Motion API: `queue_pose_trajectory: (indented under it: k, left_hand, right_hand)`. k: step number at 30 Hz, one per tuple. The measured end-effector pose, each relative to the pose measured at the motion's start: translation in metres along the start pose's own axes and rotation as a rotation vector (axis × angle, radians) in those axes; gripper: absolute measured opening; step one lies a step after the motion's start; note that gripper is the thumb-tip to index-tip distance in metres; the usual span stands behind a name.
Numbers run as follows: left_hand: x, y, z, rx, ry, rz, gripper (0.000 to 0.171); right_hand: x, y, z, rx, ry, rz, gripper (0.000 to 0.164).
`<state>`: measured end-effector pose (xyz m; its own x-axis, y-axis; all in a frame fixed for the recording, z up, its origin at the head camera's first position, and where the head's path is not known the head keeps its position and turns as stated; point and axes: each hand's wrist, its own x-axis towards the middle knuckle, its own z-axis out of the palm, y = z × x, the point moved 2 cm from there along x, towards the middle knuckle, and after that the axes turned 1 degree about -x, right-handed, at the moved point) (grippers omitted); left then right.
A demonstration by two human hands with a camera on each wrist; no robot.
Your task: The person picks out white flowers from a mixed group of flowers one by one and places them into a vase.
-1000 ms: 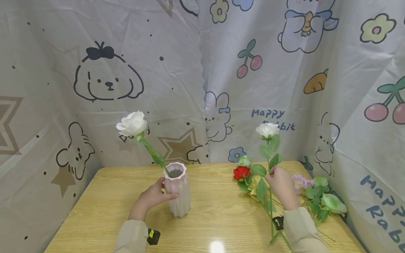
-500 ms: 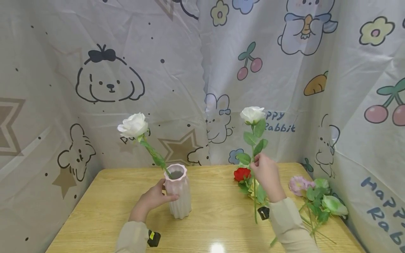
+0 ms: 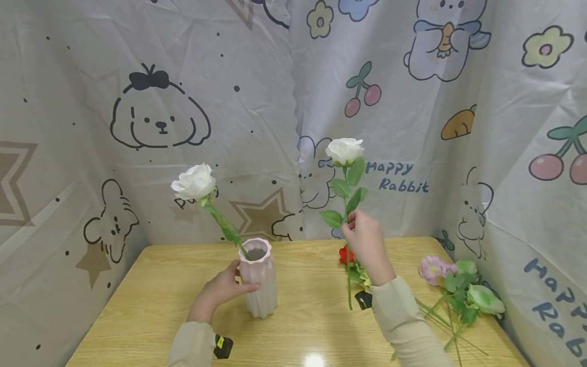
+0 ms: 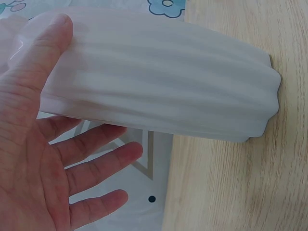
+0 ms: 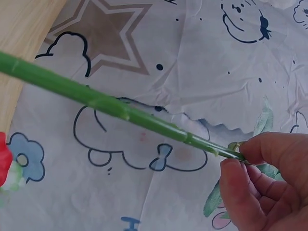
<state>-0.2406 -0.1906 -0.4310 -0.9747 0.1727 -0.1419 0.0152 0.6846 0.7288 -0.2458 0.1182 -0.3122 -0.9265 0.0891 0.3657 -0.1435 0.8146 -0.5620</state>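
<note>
A white ribbed vase (image 3: 262,288) with a scalloped pink rim stands upright on the wooden table. My left hand (image 3: 227,283) holds its upper part, thumb across the near side; in the left wrist view the other fingers (image 4: 103,166) are spread, some partly hidden behind the vase. One white rose (image 3: 194,182) leans left out of the vase's mouth. To the right, my right hand (image 3: 364,244) pinches the green stem (image 5: 130,113) of a second white rose (image 3: 345,151) between thumb and forefinger. That rose is upright, above the table, its bloom and leaves over the hand.
Behind the right hand lie a red rose (image 3: 345,254) and a yellow flower (image 3: 364,275), partly covered. At the table's right edge are a pink flower (image 3: 433,269) and a pale green rose (image 3: 485,298) with crossing stems. A printed curtain (image 3: 257,127) encloses the table.
My right hand has carried the second white rose leftward, up and away from the flowers on the right, toward the vase. The left hand and the vase stay in place.
</note>
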Motion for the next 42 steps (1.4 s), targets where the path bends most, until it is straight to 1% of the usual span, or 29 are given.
queue_pose_trajectory:
  k: [6, 11, 19, 24, 30, 36, 39, 42]
  left_hand:
    - [0.002, -0.001, 0.001, -0.009, 0.0, 0.0, 0.093]
    - [0.003, -0.002, 0.002, 0.003, 0.009, -0.006, 0.095]
    - [0.001, 0.004, -0.001, 0.023, 0.003, 0.009, 0.092]
    - [0.001, 0.004, 0.0, 0.011, 0.002, 0.02, 0.091]
    - [0.0, 0.003, 0.001, -0.02, -0.001, 0.031, 0.091]
    - [0.001, 0.0, 0.003, -0.033, -0.006, 0.026, 0.091]
    - [0.001, -0.002, 0.004, -0.031, -0.006, 0.014, 0.091]
    - [0.001, -0.003, 0.004, -0.034, -0.002, 0.008, 0.09]
  right_hand:
    - [0.003, -0.018, 0.005, 0.037, 0.013, -0.038, 0.016]
    - [0.005, -0.034, 0.008, 0.064, 0.03, -0.092, 0.016]
    - [0.008, -0.064, 0.01, 0.099, 0.096, -0.222, 0.012]
    - [0.009, -0.082, 0.011, 0.124, 0.102, -0.3, 0.011]
    - [0.011, -0.096, 0.014, 0.153, 0.116, -0.389, 0.009]
    - [0.011, -0.112, 0.015, 0.177, 0.182, -0.469, 0.007]
    - [0.01, -0.121, 0.014, 0.198, 0.19, -0.498, 0.006]
    - [0.01, -0.131, 0.011, 0.194, 0.204, -0.529, 0.006]
